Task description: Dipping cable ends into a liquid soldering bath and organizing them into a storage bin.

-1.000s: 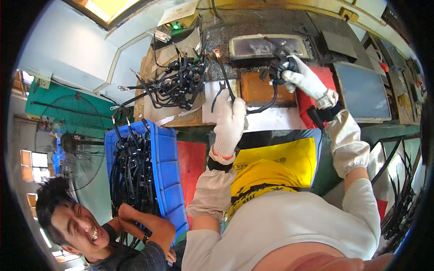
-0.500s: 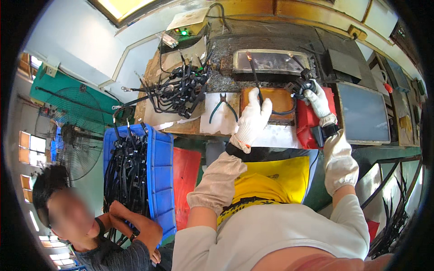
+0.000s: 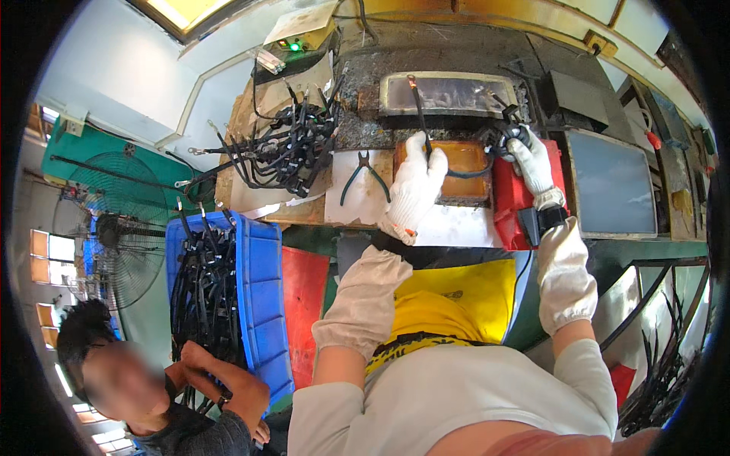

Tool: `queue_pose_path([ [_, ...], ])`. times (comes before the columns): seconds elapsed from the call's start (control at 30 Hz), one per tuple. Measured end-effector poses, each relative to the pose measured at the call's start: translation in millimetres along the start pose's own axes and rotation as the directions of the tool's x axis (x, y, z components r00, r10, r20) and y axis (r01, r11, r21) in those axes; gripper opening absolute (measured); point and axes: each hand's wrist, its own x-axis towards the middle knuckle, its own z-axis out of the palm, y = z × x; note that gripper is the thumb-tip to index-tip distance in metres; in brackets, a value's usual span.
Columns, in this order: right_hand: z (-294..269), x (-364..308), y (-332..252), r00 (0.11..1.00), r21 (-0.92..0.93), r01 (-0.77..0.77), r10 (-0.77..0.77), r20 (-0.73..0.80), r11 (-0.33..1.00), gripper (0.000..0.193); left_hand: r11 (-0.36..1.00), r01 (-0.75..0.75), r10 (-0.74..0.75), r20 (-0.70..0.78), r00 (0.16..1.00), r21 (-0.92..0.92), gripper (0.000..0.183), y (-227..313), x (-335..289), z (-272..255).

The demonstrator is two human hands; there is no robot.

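Black cable [image 3: 420, 110]: bent in a curve from the left hand to the right, across the orange-brown tray.
Copper tip [image 3: 411, 80]: pointed over the metal tray; a second before, stood left of that tray.
Left hand [image 3: 418, 178]: pinched the cable between finger and thumb, above the left edge of the orange-brown tray; a second before, was farther left, by the pliers.
Right hand [image 3: 531, 161]: had fingers wrapped round the black bundle [image 3: 502, 143], over the red block [image 3: 511, 199].
Gloves: looked white, soft and knitted.
Pliers [image 3: 364, 161]: lay spread on white paper, nearly all in sight; a second before, were partly hidden by the left hand.
Orange-brown tray [image 3: 462, 157]: looked square, shiny and flat.
Metal tray [image 3: 456, 95]: was long, gray and smeary, with a pale rim.
Cable pile [image 3: 293, 148]: made a black, twisty heap.
Blue crate [image 3: 262, 304]: had smooth, ridged sides, with more black cables inside.
Co-worker [image 3: 201, 433]: kept arms folded beside the crate.
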Motion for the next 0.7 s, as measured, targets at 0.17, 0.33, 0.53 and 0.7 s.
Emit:
queue_pose_path([
  [0.17,2,7,3,0.999,-0.028,-0.036,0.036,0.014,0.999,0.029,1.0,0.005,-0.005,-0.01,1.0,0.03,0.042,9,6,-5],
  [0.33,-8,8,3,0.999,0.048,0.012,-0.014,0.044,0.999,0.031,0.996,0.081,-0.079,0.049,0.996,-0.036,0.038,37,-1,-8],
  [0.53,12,-1,-9,0.99,0.134,0.003,-0.023,0.143,0.991,0.032,0.993,0.082,-0.082,0.007,0.997,-0.079,0.034,6,-6,-13],
  [0.7,3,0,-4,0.995,0.057,0.016,-0.022,0.1,0.998,0.038,0.987,0.081,-0.074,0.051,0.996,-0.142,0.034,14,-6,-10],
])
